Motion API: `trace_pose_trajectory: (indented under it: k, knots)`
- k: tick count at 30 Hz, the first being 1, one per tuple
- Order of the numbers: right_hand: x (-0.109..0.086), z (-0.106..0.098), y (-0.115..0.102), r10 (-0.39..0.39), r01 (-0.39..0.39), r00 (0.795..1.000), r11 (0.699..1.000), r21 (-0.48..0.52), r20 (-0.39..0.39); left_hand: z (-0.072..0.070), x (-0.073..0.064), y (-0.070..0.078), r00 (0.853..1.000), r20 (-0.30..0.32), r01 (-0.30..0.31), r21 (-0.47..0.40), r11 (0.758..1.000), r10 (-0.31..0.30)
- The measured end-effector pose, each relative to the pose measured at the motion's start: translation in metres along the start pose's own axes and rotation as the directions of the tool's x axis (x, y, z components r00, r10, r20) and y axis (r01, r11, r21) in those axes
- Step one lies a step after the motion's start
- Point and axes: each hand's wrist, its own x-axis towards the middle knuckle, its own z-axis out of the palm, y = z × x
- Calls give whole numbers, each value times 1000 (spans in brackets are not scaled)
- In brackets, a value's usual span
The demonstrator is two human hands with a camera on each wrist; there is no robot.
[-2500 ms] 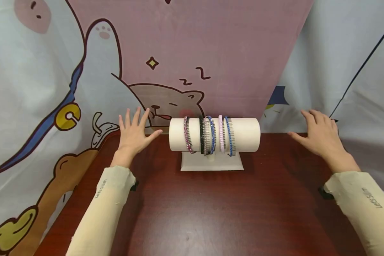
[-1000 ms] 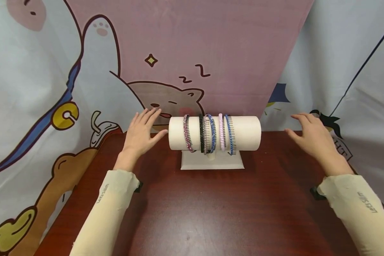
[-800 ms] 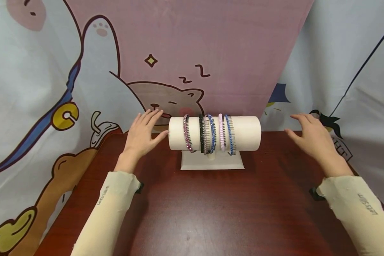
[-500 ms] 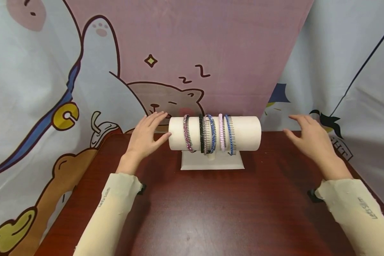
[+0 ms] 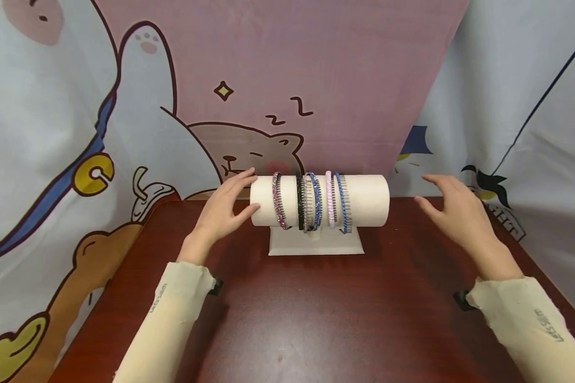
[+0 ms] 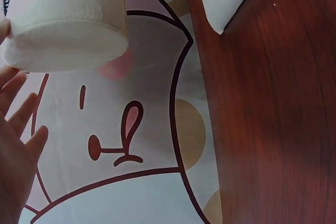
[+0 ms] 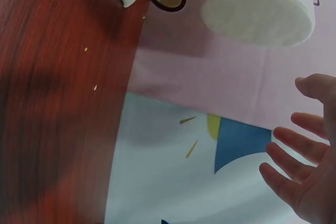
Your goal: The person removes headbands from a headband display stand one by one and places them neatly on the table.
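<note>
A cream cylinder display stand [image 5: 371, 201] lies level on its flat base [image 5: 287, 246] near the table's back. Several toothed hairbands circle it: a pink glittery hairband [image 5: 277, 199], a black hairband [image 5: 300, 202], a blue glittery hairband [image 5: 317, 199], a pale pink hairband [image 5: 329, 198] and a blue hairband [image 5: 343, 205]. At the cylinder's left end is my left hand [image 5: 219, 210], fingers extended, thumb and fingertips at its edge; firm contact is hard to tell. My right hand [image 5: 460, 218] hovers right of the cylinder, apart from it, fingers loosely extended and holding nothing.
The stand sits on a dark red-brown wooden table [image 5: 297, 319]. Close behind the table hangs a cartoon-printed cloth [image 5: 354, 80], and pale cloth [image 5: 546, 159] hangs along the right side.
My left hand has moved right, from beside the stand to the cylinder's left end, its spread fingers drawing closer together. My right hand has drifted slightly left towards the stand. The hairbands stay put.
</note>
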Motion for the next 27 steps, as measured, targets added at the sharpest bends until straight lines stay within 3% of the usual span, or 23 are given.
trace_pose_trajectory:
  k: [7,27]
  knots:
    - [-6,-3,-17,-41,42,998,999,25,-41,-3,-3,-3,999,18,44,-76,996,-43]
    - [-14,-6,-59,-132,145,981,985,88,-140,-1,0,-3,997,39,76,-116,990,-72]
